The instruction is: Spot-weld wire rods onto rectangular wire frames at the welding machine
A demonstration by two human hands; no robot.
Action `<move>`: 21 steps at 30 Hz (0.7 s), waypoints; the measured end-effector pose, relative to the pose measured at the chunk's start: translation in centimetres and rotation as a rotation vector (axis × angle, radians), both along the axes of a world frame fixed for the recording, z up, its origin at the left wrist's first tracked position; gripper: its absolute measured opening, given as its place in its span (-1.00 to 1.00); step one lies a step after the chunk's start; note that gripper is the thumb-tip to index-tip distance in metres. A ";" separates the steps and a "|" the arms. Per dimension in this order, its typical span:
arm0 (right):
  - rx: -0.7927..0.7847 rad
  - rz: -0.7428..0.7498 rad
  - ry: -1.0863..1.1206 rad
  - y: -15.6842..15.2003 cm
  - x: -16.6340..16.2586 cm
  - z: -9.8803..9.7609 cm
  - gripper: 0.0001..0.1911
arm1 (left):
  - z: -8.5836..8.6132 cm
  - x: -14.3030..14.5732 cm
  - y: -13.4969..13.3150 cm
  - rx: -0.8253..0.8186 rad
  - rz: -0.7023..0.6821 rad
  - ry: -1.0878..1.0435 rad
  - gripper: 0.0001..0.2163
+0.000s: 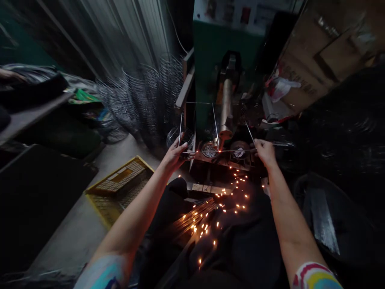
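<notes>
The green welding machine (224, 52) fills the far side of the scene, its copper-coloured electrode arm (226, 106) coming down to a small work platform (222, 158) at the machine's front edge. To the left of it a stack of finished wire baskets (144, 100) stands on the floor, and nearer the left a yellow plastic crate (120, 188) lies on the concrete. Across the platform lies the wire frame (198, 120), a thin rectangular loop whose uprights rise toward the machine and whose near crosswire sits just under the electrode tip. The left hand (176, 154) grips the frame's left upright with fingers closed round it near the platform's left corner; the right hand (264, 151) pinches the crosswire's right end, fingers closed, beside a loose straight wire (249, 132). Sparks (210, 212) fall from the joint onto the dark apron over the lap. To do this weld well, I judge that both hands should hold the frame flat and square on the platform, keep the crossing point exactly under the tip, and stay well out along the wire, away from the hot joint and the spark shower.
</notes>
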State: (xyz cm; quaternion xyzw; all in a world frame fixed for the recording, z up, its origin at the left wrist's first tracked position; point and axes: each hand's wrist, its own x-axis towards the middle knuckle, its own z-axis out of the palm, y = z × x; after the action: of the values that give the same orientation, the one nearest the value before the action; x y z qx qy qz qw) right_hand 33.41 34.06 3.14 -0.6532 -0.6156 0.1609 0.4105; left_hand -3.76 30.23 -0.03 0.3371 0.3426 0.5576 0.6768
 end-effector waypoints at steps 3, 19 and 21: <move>-0.182 0.023 0.353 -0.4 -0.3 0.3 -0.51 | 0.0 -0.2 -0.7 0.003 -0.004 -0.005 -0.13; -0.587 0.035 0.485 -35.8 4.1 -2.3 -0.55 | -2.1 -1.6 -17.0 -0.259 -0.203 -0.091 -0.07; -0.545 0.025 0.438 -36.7 5.1 -1.1 -0.59 | 0.1 -2.0 -14.6 -0.264 -0.245 -0.038 -0.17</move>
State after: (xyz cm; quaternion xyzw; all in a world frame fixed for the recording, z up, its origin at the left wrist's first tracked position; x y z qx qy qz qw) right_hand 38.49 -2.65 2.07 -0.6812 -0.4553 0.4606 0.3413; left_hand -5.80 15.61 0.12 0.2738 0.3564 0.4275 0.7844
